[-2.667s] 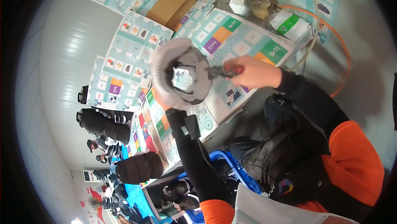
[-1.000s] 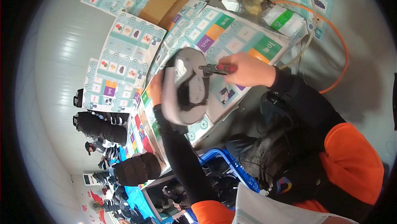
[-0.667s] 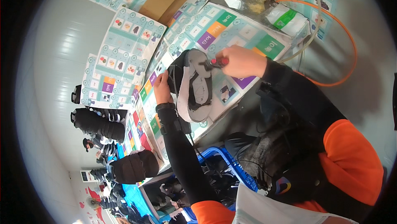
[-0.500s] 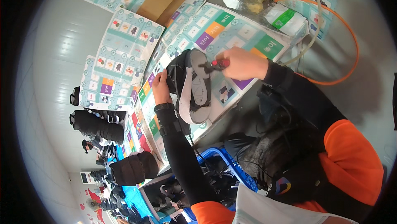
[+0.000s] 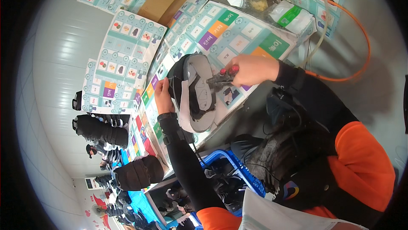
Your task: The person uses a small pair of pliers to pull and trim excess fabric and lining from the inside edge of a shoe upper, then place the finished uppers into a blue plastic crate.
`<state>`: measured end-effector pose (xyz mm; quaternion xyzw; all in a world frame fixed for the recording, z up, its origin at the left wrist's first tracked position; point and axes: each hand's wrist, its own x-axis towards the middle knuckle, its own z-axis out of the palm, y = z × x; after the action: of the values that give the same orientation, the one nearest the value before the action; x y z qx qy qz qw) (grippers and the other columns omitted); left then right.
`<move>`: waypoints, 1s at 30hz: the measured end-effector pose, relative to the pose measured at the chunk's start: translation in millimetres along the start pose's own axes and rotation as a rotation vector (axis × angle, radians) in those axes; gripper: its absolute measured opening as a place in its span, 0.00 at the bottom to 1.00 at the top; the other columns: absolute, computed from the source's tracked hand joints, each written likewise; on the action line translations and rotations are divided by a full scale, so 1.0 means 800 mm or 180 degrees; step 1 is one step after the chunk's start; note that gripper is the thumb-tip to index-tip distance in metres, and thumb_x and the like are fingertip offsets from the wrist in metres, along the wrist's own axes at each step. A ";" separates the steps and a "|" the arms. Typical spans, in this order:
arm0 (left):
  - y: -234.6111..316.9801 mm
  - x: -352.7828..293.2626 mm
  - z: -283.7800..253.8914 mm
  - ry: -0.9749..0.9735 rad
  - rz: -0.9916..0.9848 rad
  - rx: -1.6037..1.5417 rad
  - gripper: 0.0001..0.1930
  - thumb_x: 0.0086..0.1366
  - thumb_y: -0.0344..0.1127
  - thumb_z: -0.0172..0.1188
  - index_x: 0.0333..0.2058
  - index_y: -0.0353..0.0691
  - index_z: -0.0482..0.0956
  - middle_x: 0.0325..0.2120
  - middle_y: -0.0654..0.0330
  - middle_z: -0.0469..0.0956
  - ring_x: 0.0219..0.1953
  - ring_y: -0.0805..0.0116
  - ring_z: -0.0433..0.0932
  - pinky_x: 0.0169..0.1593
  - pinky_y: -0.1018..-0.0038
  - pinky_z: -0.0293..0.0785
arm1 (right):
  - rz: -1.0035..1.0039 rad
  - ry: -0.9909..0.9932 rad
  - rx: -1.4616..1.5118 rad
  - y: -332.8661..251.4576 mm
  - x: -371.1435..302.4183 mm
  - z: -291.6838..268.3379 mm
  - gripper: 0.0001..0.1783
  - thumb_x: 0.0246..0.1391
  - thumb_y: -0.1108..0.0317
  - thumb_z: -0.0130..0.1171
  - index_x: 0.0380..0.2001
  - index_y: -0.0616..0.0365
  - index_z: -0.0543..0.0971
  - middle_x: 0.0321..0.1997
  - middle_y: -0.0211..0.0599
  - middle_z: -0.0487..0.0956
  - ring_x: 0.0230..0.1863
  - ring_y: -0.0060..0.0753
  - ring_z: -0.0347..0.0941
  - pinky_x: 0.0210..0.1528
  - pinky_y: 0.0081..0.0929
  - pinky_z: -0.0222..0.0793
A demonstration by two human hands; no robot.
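A black shoe upper with a grey sole side [image 5: 203, 96] is tilted above the patterned table, its underside facing right. A pale strip of material [image 5: 185, 109] runs along its left edge. My left hand [image 5: 163, 97] grips the shoe from the left side, fingers closed over its black edge. My right hand [image 5: 257, 69] is wrapped round the red handles of dark pliers [image 5: 219, 78]. The plier jaws are at the right edge of the shoe's underside; whether they pinch it I cannot tell.
A blue plastic basket [image 5: 250, 174] of dark shoe parts stands below the table. Stacked black shoe pieces [image 5: 138, 173] lie to the left. A white and green packet [image 5: 293, 16], an orange hose [image 5: 357, 26] and a cardboard box [image 5: 161, 0] are at the far side.
The pliers have moved from the shoe's far end down to its right edge, and their red handles now show farther apart. The shoe has turned slightly in my left hand.
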<state>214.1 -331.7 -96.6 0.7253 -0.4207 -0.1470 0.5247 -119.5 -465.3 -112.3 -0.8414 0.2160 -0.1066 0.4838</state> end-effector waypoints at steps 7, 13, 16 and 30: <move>-0.015 -0.006 -0.016 0.0011 0.0093 -0.0230 0.13 0.76 0.44 0.60 0.36 0.40 0.81 0.28 0.74 0.75 0.30 0.84 0.68 0.35 0.80 0.62 | -0.0417 0.0248 0.0199 -0.015 0.005 0.021 0.14 0.47 0.69 0.62 0.38 0.63 0.83 0.22 0.47 0.79 0.23 0.43 0.74 0.31 0.37 0.70; -0.012 -0.009 -0.010 -0.0001 0.0050 -0.0200 0.13 0.75 0.43 0.61 0.36 0.40 0.82 0.26 0.74 0.74 0.29 0.84 0.66 0.34 0.80 0.61 | -0.0436 0.0723 0.0651 -0.009 0.001 0.035 0.11 0.43 0.67 0.62 0.29 0.63 0.83 0.25 0.51 0.83 0.30 0.57 0.81 0.36 0.44 0.74; -0.019 -0.007 -0.016 0.0059 0.0002 -0.0390 0.13 0.75 0.43 0.62 0.36 0.40 0.81 0.26 0.75 0.73 0.29 0.84 0.66 0.34 0.80 0.60 | -0.0212 0.0024 0.0512 -0.023 -0.011 0.025 0.12 0.45 0.70 0.60 0.34 0.63 0.83 0.23 0.47 0.82 0.29 0.48 0.81 0.35 0.39 0.73; -0.012 -0.011 -0.014 0.0032 0.0014 -0.0286 0.14 0.75 0.44 0.62 0.35 0.40 0.82 0.26 0.75 0.71 0.29 0.83 0.63 0.35 0.79 0.58 | -0.0283 0.0488 0.0141 -0.004 -0.019 0.025 0.16 0.45 0.68 0.61 0.40 0.59 0.85 0.25 0.48 0.81 0.31 0.50 0.80 0.35 0.43 0.71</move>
<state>220.7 -317.0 -102.6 0.7008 -0.4127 -0.1610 0.5592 -124.2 -441.5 -119.6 -0.8286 0.2124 -0.1968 0.4792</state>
